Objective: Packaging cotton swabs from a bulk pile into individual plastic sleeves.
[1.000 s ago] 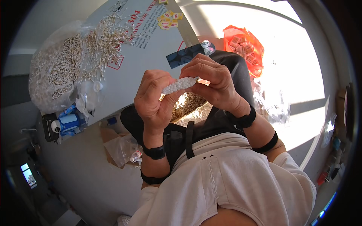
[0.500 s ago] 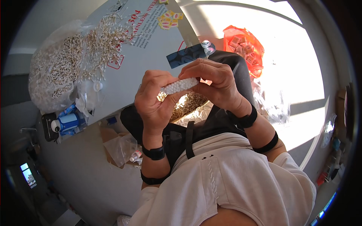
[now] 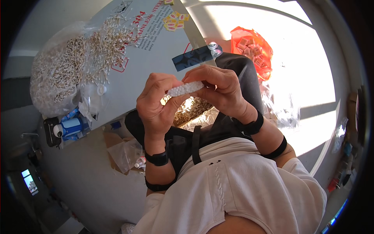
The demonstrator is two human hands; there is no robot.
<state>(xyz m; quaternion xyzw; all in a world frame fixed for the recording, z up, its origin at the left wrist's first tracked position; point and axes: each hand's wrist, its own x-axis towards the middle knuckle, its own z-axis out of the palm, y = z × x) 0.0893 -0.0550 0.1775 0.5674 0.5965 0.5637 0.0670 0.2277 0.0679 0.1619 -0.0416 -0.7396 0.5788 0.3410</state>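
Between my two hands is a tight bundle of cotton swabs (image 3: pixel 185 89), its white tips facing up in a long narrow patch. My left hand (image 3: pixel 157 101) pinches the left end with thumb and fingers. On the right end, my right hand (image 3: pixel 220 87) has its fingers over the far side and its thumb on the near side. The sticks are hidden below the tips. Beneath my hands, in my lap, a box of loose swabs (image 3: pixel 191 113) shows in part.
Loose cotton swabs (image 3: pixel 111 46) and a clear bag of swabs (image 3: pixel 62 70) cover the table's left side. Small yellow labels (image 3: pixel 174 20) and a dark blue strip (image 3: pixel 193 58) lie farther right. A red bag of small packs (image 3: pixel 255 50) stands right of my knee. A blue bottle (image 3: pixel 70 127) is at the table's near edge.
Both hands have shifted slightly left with the swab bundle. My grip on its two ends looks much the same.
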